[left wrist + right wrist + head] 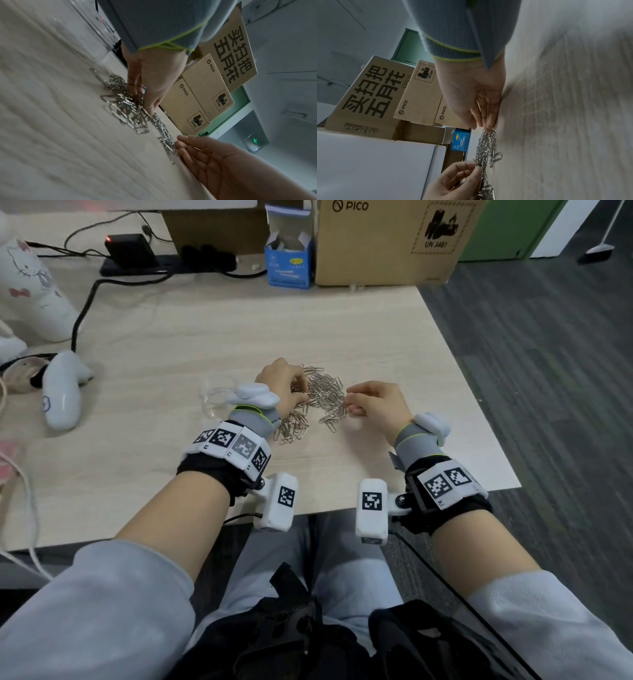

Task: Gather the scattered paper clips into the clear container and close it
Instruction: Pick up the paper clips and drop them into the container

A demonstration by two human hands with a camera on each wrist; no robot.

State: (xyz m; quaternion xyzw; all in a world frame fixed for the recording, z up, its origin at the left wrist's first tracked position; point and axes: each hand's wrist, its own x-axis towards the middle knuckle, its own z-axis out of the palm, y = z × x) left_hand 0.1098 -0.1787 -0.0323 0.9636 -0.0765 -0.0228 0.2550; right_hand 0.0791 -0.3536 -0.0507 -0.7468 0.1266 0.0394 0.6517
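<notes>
I see a big wooden table (205, 330) in front of me. At its far edge stands a brown cardboard box (387, 241) with PICO on it, and just beside that a small blue box (289, 266) with its flaps up. On the left lies a white controller (63, 392).

My left hand (281, 385) sits on the left side of the pile, and its fingers curl down into the clips and pinch some of them. My right hand (373, 402) is at the right edge of the pile. Its fingers are straight and close together, with the tips touching the nearest clips; it holds nothing.

The clear container (215, 398) stands on the table just left of my left wrist, partly hidden by it.

The paper clips (325, 392) lie in a shiny silver heap on the table between my two hands, outside the container.
</notes>
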